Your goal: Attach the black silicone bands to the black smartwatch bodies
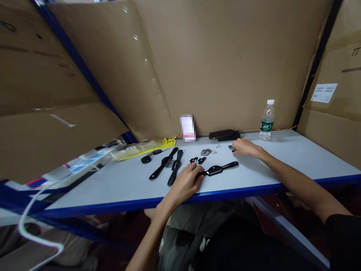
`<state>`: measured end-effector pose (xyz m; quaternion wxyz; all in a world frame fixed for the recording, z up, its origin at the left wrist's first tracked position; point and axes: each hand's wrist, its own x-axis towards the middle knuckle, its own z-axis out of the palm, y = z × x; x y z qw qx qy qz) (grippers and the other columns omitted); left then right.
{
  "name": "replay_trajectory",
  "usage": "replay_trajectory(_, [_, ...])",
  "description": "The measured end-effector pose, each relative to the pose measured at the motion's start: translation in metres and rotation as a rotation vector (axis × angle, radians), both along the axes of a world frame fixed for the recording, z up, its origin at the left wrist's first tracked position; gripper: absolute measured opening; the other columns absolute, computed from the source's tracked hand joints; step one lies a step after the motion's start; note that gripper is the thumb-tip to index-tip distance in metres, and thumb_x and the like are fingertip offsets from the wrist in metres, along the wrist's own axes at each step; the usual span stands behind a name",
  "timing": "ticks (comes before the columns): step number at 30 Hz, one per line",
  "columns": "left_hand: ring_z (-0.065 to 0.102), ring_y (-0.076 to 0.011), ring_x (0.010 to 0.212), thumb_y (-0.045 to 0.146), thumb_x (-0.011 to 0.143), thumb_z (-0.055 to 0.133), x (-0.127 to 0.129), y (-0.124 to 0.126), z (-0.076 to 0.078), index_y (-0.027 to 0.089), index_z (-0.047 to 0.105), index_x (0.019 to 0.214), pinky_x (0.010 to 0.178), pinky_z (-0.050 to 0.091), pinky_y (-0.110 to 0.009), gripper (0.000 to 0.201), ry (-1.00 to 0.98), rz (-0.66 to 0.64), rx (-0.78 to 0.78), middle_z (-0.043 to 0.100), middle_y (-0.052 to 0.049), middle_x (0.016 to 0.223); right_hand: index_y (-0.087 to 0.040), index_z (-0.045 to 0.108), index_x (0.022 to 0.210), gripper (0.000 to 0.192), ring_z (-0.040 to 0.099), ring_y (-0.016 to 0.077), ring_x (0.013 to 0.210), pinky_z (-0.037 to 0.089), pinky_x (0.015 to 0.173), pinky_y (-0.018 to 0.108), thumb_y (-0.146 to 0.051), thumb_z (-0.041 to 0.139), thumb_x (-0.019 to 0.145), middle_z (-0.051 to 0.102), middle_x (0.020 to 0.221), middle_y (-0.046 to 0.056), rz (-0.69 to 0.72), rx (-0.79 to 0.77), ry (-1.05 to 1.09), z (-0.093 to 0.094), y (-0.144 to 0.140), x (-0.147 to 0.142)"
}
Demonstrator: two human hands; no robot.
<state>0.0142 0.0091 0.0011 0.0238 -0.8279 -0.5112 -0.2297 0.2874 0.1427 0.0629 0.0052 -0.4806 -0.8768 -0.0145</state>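
Observation:
My left hand point(186, 180) is closed around the left handle of a black spokeshave point(216, 170) lying near the table's front edge. Its other handle points right. Farther back, my right hand point(246, 147) has its fingers bent around a small black piece point(231, 148), mostly hidden by them. Two small black clamp pieces point(202, 160) lie just beyond my left hand. Behind them are grey metal blades point(206, 152) and small silver screws point(218, 146). To the left rest two more black spokeshaves, one slanted point(164, 162) and one steeper point(176, 165).
A water bottle point(266, 122) stands at the back right. Dark flat cases point(222, 134) and a pixelated upright card or screen point(188, 128) are along the cardboard wall point(225, 67). A key with a black head point(146, 159) and yellow packaging point(169, 143) lie left.

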Motion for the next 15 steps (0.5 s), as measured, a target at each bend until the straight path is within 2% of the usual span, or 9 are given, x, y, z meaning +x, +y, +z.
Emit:
replay_trajectory(3, [0.058, -0.0280, 0.102, 0.022, 0.096, 0.047, 0.001, 0.000, 0.001, 0.019, 0.064, 0.109, 0.092, 0.050, -0.045, 0.022, 0.034, 0.012, 0.003, 0.061, -0.010, 0.104, -0.015, 0.078, 0.094, 0.016, 0.068, 0.0314, 0.093, 0.043, 0.072, 0.034, -0.024, 0.071, 0.083, 0.073, 0.099, 0.019, 0.010, -0.026, 0.023, -0.004, 0.002, -0.001])
replay_trajectory(8, [0.058, -0.0277, 0.102, 0.021, 0.096, 0.048, 0.002, -0.001, 0.001, 0.020, 0.065, 0.111, 0.093, 0.049, -0.045, 0.023, 0.054, 0.017, 0.001, 0.062, -0.010, 0.105, -0.018, 0.075, 0.100, 0.018, 0.065, 0.0262, 0.102, 0.042, 0.074, 0.028, -0.021, 0.071, 0.083, 0.074, 0.104, 0.011, 0.126, -0.080, 0.170, -0.015, 0.004, -0.010])
replay_trajectory(12, [0.058, -0.0272, 0.103, 0.021, 0.096, 0.048, 0.001, 0.000, 0.001, 0.019, 0.065, 0.111, 0.094, 0.049, -0.045, 0.023, 0.054, 0.011, -0.002, 0.061, -0.010, 0.105, -0.015, 0.070, 0.115, 0.044, 0.066, 0.0214, 0.093, 0.042, 0.070, 0.025, -0.027, 0.081, 0.075, 0.073, 0.103, 0.008, 0.113, -0.194, 0.233, -0.017, 0.002, -0.019])
replay_trajectory(15, [0.058, -0.0266, 0.102, 0.021, 0.096, 0.049, 0.002, 0.000, 0.002, 0.020, 0.065, 0.111, 0.093, 0.050, -0.044, 0.022, 0.043, 0.007, 0.000, 0.062, -0.010, 0.104, -0.015, 0.073, 0.110, 0.040, 0.066, 0.0200, 0.087, 0.042, 0.069, 0.024, -0.030, 0.082, 0.074, 0.074, 0.101, 0.008, 0.111, -0.250, 0.231, -0.017, 0.003, -0.021])
